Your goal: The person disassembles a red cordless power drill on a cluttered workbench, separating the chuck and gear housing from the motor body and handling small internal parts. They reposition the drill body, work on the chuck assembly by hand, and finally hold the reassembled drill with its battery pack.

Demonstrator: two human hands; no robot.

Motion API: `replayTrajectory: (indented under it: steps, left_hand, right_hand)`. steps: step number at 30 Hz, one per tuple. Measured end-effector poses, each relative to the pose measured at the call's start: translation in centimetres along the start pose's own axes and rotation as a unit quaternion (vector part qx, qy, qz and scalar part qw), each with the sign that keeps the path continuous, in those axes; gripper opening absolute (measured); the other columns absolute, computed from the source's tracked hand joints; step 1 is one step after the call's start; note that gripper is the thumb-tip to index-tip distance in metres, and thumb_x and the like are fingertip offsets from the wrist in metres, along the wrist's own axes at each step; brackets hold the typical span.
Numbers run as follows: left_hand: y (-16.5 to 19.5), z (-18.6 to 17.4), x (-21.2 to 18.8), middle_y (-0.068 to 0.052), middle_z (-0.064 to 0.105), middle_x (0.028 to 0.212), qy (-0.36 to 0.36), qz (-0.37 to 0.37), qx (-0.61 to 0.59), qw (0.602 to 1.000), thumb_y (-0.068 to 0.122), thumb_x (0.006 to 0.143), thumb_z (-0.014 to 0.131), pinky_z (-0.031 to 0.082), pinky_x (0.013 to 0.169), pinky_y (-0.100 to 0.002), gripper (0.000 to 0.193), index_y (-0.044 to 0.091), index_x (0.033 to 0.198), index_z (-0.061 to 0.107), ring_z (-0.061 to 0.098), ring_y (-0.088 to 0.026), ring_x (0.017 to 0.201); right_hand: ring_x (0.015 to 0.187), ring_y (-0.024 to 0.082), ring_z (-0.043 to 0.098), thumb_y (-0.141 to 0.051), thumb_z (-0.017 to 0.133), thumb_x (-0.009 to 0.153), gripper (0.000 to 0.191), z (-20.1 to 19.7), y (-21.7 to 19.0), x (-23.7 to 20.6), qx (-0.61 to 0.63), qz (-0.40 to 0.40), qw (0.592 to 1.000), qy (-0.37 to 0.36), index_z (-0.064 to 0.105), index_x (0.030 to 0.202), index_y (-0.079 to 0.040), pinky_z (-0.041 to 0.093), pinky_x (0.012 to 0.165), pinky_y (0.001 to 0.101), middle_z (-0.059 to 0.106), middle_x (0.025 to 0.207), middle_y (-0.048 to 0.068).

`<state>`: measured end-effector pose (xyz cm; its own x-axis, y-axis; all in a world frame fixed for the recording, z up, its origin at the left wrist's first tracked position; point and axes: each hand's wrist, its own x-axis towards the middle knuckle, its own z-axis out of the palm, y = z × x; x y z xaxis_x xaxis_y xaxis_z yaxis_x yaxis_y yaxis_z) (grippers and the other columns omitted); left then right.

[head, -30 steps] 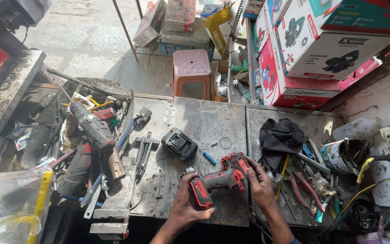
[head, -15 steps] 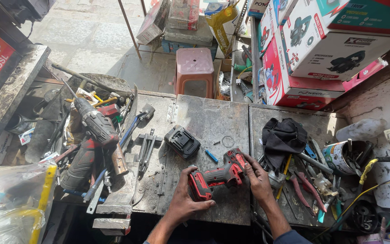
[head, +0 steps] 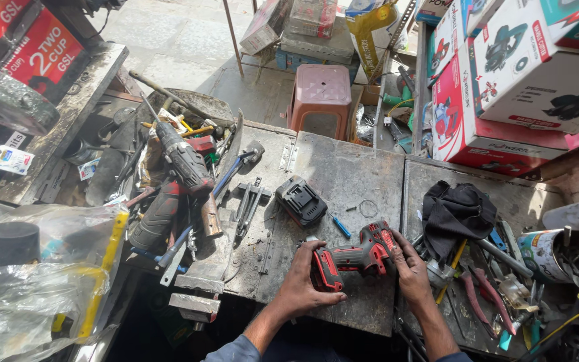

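Red-and-black cordless drill body [head: 353, 258] lying on the worn grey metal bench [head: 343, 174], clasped at its foot by left hand [head: 306, 281] and at its head by right hand [head: 407, 268]; black battery pack [head: 301, 201] detached, just beyond left fingertips, unfitted.

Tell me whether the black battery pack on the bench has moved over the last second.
No. The black battery pack stays beside the blue screwdriver, same spot on the metal bench.
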<state>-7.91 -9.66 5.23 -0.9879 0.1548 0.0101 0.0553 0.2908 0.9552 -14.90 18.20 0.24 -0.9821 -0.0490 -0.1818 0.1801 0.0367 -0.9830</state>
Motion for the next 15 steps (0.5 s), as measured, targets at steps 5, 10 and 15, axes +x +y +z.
replayTrajectory:
  steps: [5, 10, 15]
  left_hand:
    - [-0.6, 0.0, -0.5, -0.016, 0.048, 0.141, 0.015, 0.041, 0.051, 0.998, 0.040, 0.061, 0.095, 0.041, 0.117, -0.045, 0.105, 0.006, 0.145, 0.042, 0.047, -0.034, 0.137]
    - [-1.1, 0.2, -0.9, -0.015, 0.043, 0.147, 0.003, 0.022, 0.055, 0.998, 0.040, 0.061, 0.093, 0.037, 0.121, -0.047, 0.111, 0.007, 0.152, 0.038, 0.038, -0.034, 0.144]
    - [-2.0, 0.6, -0.7, -0.015, 0.037, 0.152, -0.012, 0.015, 0.087, 0.996, 0.047, 0.059, 0.096, 0.034, 0.123, -0.052, 0.123, 0.015, 0.160, 0.033, 0.032, -0.036, 0.148]
  right_hand:
    - [0.129, 0.016, 0.057, -0.022, 0.053, 0.103, 0.053, 0.4, 0.2, -0.4, -0.012, -0.002, 1.000, 0.004, 0.048, 0.152, -0.002, 0.043, 0.109, 0.0314, 0.062, 0.142, 0.011]
    - [0.128, 0.017, 0.057, -0.018, 0.055, 0.101, 0.054, 0.6, 0.3, 0.1, 0.011, -0.017, 1.000, -0.004, 0.046, 0.151, 0.000, 0.042, 0.109, 0.0315, 0.060, 0.143, 0.011]
    - [0.128, 0.019, 0.058, -0.017, 0.056, 0.100, 0.054, 0.4, 0.2, 0.3, -0.006, -0.001, 1.000, 0.005, 0.048, 0.150, 0.000, 0.043, 0.109, 0.0325, 0.061, 0.142, 0.013]
